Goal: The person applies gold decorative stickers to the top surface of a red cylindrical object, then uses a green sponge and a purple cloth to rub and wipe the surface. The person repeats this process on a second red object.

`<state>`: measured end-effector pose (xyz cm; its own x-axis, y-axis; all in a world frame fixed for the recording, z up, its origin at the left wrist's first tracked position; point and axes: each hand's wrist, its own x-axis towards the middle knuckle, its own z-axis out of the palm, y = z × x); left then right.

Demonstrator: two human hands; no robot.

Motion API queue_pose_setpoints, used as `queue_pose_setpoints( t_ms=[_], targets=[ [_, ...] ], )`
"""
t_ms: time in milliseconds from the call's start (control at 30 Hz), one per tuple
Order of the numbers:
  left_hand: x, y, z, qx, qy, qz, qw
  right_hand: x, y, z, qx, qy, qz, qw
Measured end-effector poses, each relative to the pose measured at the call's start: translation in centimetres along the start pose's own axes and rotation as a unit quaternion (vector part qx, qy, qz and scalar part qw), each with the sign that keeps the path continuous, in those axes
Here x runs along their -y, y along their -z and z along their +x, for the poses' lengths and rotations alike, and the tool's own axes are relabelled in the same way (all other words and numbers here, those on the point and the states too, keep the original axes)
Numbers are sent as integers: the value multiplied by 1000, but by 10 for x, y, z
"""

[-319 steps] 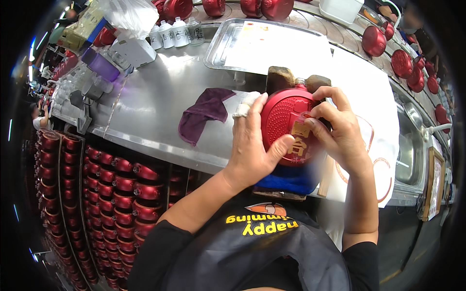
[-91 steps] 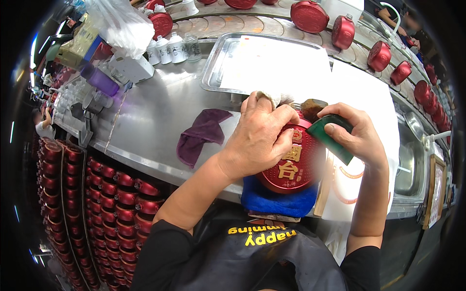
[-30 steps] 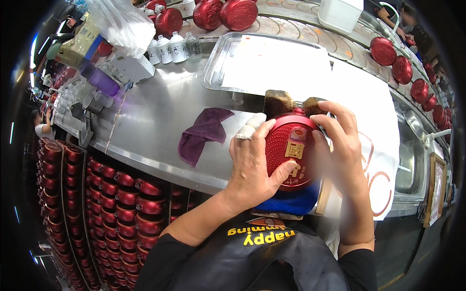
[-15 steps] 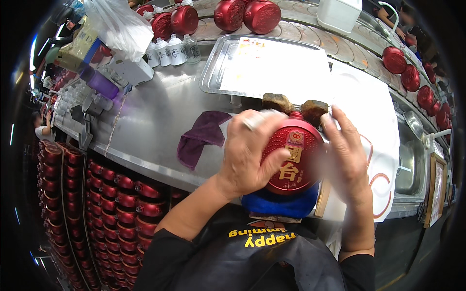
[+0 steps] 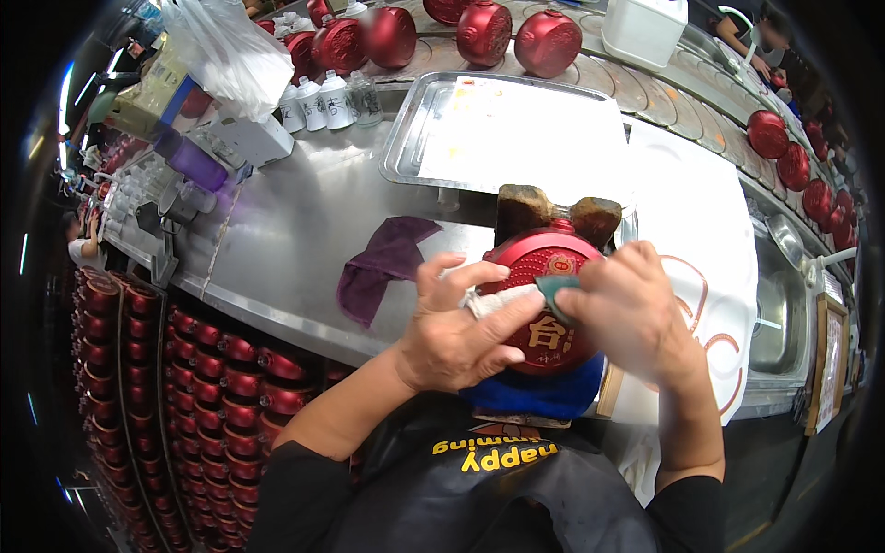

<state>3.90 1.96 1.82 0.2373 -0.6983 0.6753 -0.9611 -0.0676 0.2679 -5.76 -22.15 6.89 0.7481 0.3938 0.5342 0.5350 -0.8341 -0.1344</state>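
A round, flat red bottle (image 5: pixel 553 343) with gold lettering lies face up on a blue cloth pad (image 5: pixel 544 392), its neck between two dark, worn blocks (image 5: pixel 595 221). My left hand (image 5: pixel 452 323) rests at the bottle's left side with fingers stretched and apart. White cloth-like material (image 5: pixel 498 301) lies along one of its fingers; whether it is wrapped round or only held there I cannot tell. In my right hand (image 5: pixel 622 309), closed, is a small green flat scraper-like piece (image 5: pixel 558 293), its edge against the bottle's upper face close to my left fingertips.
A purple cloth (image 5: pixel 378 267) lies left on the steel bench. Beyond the bottle stands a metal tray (image 5: pixel 396 147) with a white sheet. Red bottles (image 5: pixel 548 43) line the conveyor (image 5: pixel 590 78) behind. White squeeze bottles (image 5: pixel 335 100) stand far left; a sink (image 5: pixel 784 323) is at right.
My right hand has come over the bottle with the green piece showing in it. My left hand has drawn back down and left. Bottles on the conveyor have shifted right.
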Motion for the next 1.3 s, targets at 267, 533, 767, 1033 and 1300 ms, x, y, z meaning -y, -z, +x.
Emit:
queue_pose_setpoints(
  t_ms=[267, 533, 767, 1033, 1300],
  targets=[
    [23, -27, 15, -67, 50, -48, 995, -1, 3, -16, -55, -71, 9, 996],
    [10, -20, 6, 60, -7, 39, 997, 57, -8, -61, 33, -35, 49, 998],
    [-33, -27, -37, 33, -28, 34, 998, 33, 7, -37, -126, -130, 74, 981],
    [-52, -44, -76, -56, 212, -19, 975, 16, 8, 49, 135, -122, 190, 965],
    [-45, -50, -79, -31, 239, -66, 968, 40, -13, -48, 169, -4, 179, 969]
  ],
)
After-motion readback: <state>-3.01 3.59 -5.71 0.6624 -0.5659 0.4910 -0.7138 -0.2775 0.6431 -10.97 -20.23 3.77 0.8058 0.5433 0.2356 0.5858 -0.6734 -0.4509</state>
